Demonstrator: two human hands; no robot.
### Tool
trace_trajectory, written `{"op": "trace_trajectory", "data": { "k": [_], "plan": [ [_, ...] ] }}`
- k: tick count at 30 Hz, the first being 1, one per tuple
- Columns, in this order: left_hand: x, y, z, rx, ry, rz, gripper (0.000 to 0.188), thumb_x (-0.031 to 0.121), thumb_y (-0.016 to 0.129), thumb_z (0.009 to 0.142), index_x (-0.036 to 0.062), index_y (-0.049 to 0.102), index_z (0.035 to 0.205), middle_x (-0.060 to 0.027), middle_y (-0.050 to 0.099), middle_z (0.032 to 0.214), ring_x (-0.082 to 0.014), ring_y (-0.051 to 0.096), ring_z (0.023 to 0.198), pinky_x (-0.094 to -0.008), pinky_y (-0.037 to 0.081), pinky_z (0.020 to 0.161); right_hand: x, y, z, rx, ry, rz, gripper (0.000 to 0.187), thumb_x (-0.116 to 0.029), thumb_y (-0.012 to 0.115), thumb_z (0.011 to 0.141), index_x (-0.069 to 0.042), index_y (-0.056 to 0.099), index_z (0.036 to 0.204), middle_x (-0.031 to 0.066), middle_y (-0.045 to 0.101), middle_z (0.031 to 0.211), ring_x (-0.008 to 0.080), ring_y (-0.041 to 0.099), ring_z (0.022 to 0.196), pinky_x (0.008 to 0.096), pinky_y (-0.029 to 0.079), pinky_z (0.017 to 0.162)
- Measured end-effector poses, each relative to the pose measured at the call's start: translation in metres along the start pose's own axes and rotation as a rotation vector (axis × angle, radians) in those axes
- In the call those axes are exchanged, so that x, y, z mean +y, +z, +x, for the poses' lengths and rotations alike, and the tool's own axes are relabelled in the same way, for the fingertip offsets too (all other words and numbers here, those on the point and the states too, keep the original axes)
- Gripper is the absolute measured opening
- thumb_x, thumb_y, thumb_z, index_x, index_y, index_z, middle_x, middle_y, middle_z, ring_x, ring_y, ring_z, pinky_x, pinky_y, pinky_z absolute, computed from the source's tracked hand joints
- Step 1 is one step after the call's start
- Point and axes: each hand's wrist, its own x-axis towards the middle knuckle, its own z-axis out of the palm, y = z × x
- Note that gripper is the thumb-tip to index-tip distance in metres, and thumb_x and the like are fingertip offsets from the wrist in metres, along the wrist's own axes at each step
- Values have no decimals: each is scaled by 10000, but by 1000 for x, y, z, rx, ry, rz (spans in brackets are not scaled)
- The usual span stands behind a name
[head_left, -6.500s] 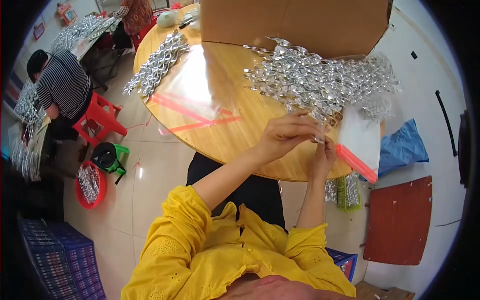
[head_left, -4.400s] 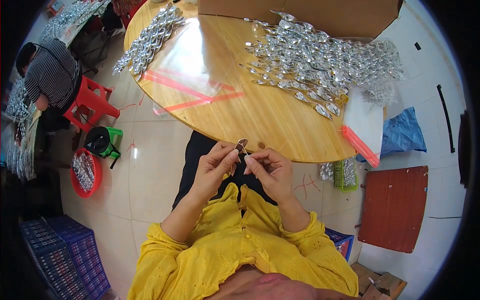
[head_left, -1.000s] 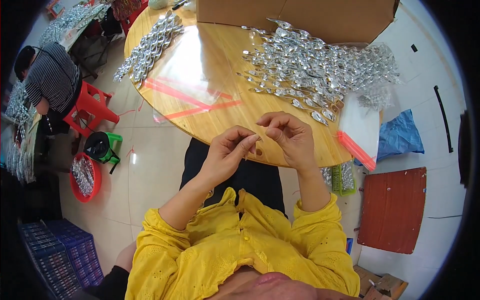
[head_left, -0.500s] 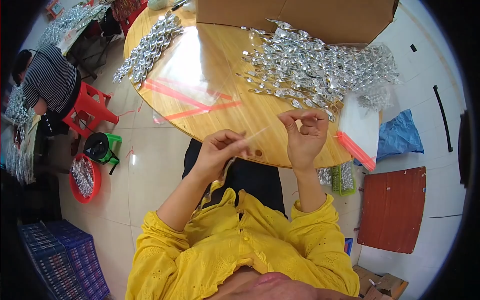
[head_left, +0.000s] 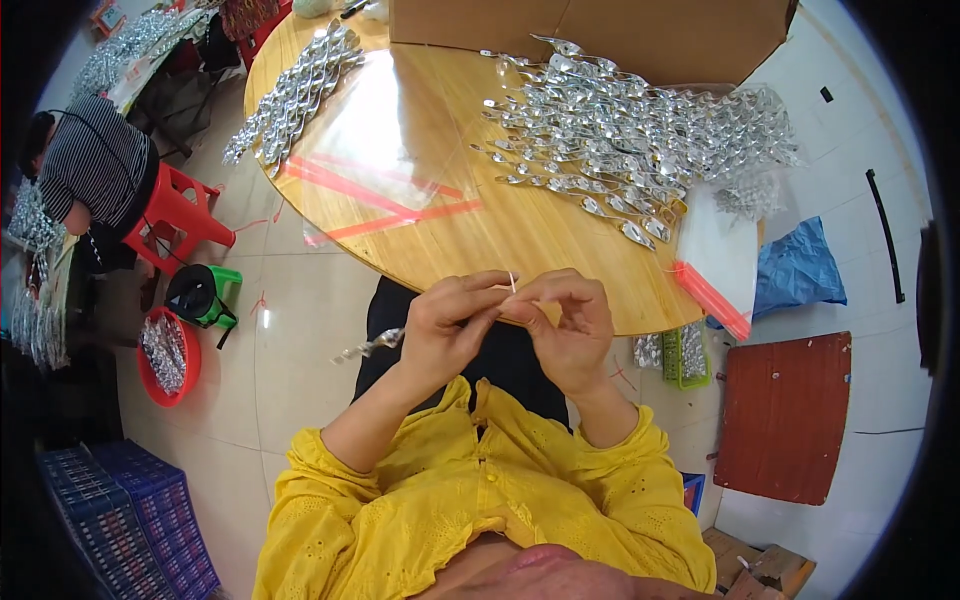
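My left hand (head_left: 448, 325) is closed in front of the table's near edge. From its outer side sticks a silver twisted strip (head_left: 370, 347), whose other part is hidden in the fingers. Close beside it, with fingertips meeting, my right hand (head_left: 568, 325) is bent in a pinch. Between the fingertips of both hands a short piece of thin white strand (head_left: 513, 284) stands up. How the strand joins the strip is hidden by the fingers.
On the round wooden table (head_left: 440, 240) lie a big heap of silver twisted strips (head_left: 620, 130), a smaller bundle (head_left: 300, 95) and clear bags with red edges (head_left: 390, 215). A cardboard box (head_left: 590, 35) stands behind. Left, a person (head_left: 98, 165) sits on a red stool (head_left: 180, 215).
My right hand has come down and left to meet my left hand. The strand that stretched between them now shows only as a short upright piece. The silver strip has swung out to the left.
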Motion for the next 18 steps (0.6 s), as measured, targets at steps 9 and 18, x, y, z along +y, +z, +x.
{"op": "trace_trajectory", "data": {
  "k": [9, 18],
  "plan": [
    [6, -1, 1, 43, -394, -798, 97, 65, 545, 774, -5, 602, 811, -98, 515, 972, -114, 505, 793, -208, 407, 606, -2, -1, -14, -59, 342, -66, 303, -257, 449, 843, 19, 555, 907, 68, 456, 861, 133, 449, 812, 228, 361, 699],
    [-1, -13, 2, -278, -599, -977, 158, 142, 501, 819, 1, 553, 869, -39, 498, 818, -97, 485, 723, -228, 422, 646, 3, -7, -16, -141, 114, -267, 304, -294, 411, 848, -110, 546, 1049, 132, 387, 1117, 225, 369, 980, 317, 272, 836]
  ]
}}
